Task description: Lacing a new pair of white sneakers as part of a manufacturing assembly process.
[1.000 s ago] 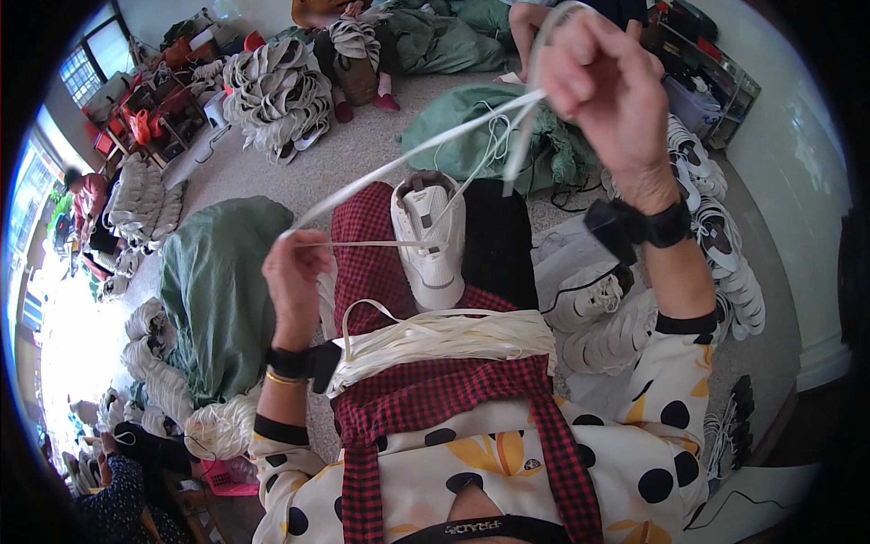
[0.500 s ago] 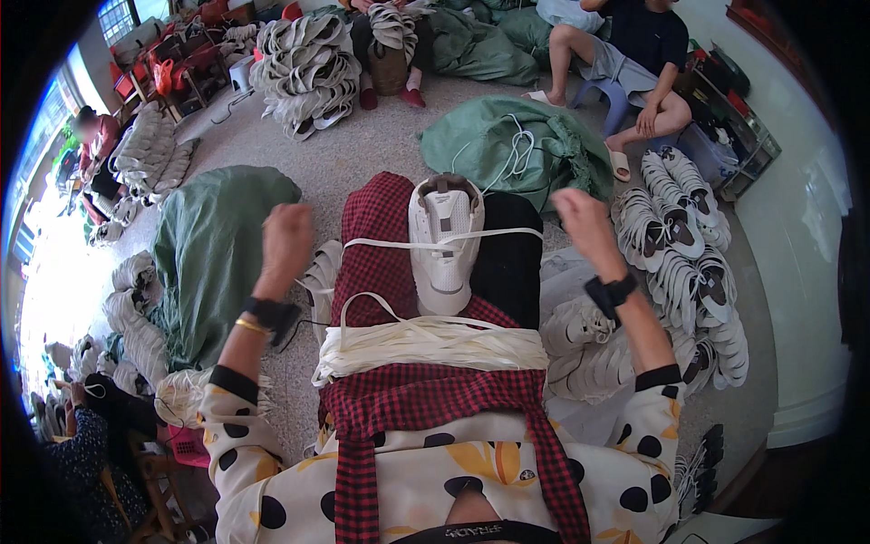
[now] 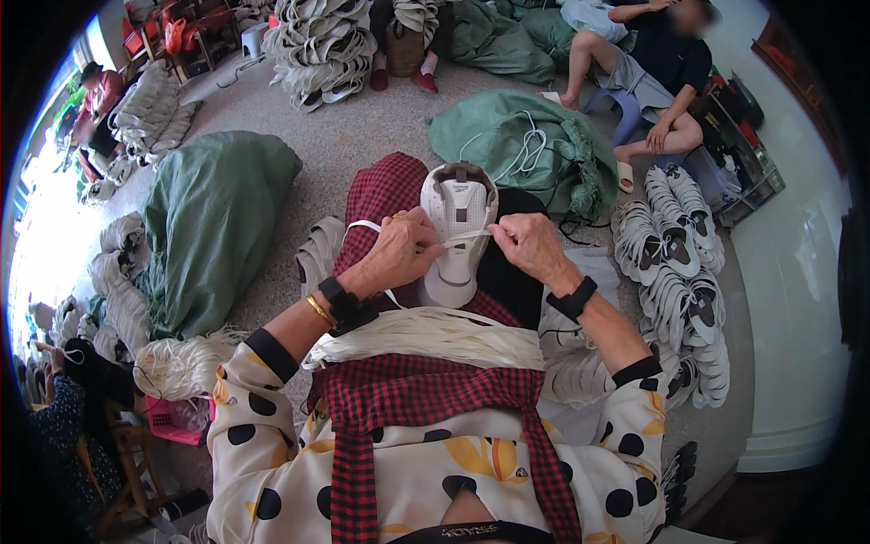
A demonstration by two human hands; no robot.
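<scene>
Pinching a white lace [image 3: 468, 238] in the fingers of our left hand [image 3: 399, 247] and right hand [image 3: 533, 250], we span the pale shoe [image 3: 458, 267] crosswise, its long axis pointing away.

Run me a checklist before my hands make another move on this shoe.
1. White low-top shoe with a brown-lined collar steady on the lap: looks ok; toe faces the wearer.
2. Flat white lace across the shoe's front: ok, spans the gap between the hands.
3. Bare left hand with a gold bangle at the wrist gripping lace: ok.
4. Bare right hand with a black wrist strap gripping lace: ok, thumb and finger pinched.
5. Lace ends even: cannot tell.
6. Bundle of flat cream laces lying across the lap: ok.
</scene>
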